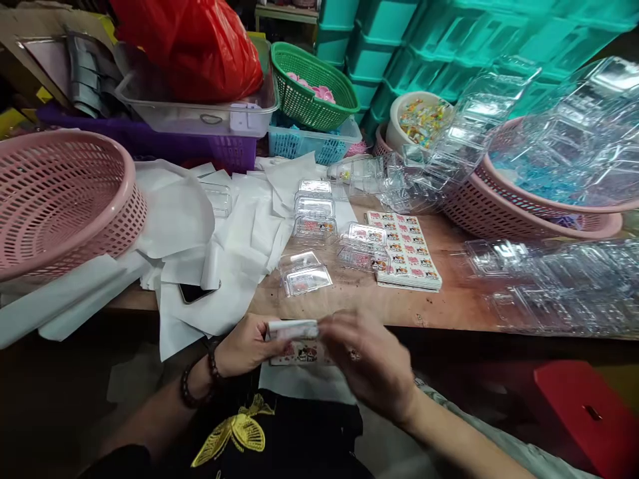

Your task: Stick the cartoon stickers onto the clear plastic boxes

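Close to my body, below the table edge, my left hand [249, 347] pinches the left end of a sticker sheet [307, 352] printed with small cartoon animals. A whitish strip [294, 329] lies along the sheet's upper edge under my left thumb; whether it is folded paper or plastic I cannot tell. At the right end, my right hand [372, 362] is blurred by motion, and its curled fingers cover that part of the sheet. Pale backing paper [309, 384] shows beneath. Ahead stand several clear plastic cases [305, 274], some with stickers on them, beside a stack of sticker sheets [412, 251].
Loose white papers [239, 233] spread over the left of the table, with a phone [197, 293] partly under them. A pink basket [64, 199] stands far left. Clear plastic cases [564, 283] crowd the right, near another pink basket [524, 213]. A green basket [314, 86] sits behind.
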Tool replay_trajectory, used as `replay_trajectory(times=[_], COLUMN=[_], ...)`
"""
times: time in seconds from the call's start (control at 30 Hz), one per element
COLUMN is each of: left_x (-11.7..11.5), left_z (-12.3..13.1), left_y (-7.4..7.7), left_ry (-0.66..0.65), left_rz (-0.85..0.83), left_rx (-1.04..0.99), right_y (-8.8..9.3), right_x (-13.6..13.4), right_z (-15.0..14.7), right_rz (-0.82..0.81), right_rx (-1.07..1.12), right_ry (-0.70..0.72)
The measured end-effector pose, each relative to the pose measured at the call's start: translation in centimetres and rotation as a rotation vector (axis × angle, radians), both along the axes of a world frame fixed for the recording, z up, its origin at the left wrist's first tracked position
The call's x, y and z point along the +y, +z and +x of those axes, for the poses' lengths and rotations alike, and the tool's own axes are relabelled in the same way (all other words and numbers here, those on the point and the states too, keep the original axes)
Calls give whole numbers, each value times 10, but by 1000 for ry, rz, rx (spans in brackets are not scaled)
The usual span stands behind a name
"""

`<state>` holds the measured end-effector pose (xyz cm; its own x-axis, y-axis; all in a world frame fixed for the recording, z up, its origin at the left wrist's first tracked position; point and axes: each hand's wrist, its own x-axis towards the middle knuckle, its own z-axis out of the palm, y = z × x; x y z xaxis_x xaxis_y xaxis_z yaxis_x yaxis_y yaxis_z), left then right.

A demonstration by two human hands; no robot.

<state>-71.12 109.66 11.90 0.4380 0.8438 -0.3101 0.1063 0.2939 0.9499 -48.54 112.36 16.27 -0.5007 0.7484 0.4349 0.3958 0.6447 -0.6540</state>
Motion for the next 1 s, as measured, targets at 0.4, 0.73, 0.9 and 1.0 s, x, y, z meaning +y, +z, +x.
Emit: replay_trajectory(times=[0.4,0.73,0.9,1.0], left_x=[0,2,1,2], left_z=[7,6,9,13], left_y=[-9,-14,-13,-12], left_ry=[160,113,130,110], left_rz=[1027,997,1000,995], left_rx=[687,701,729,753], right_y=[-3,-2,-2,-3], right_x=[99,103,102,100], right_z=[-15,-16,-16,-19], right_rz=[-990,-1009,-916,-837], right_rx=[-37,-124,-178,-249], right_ry=[-113,-86,-88,-110])
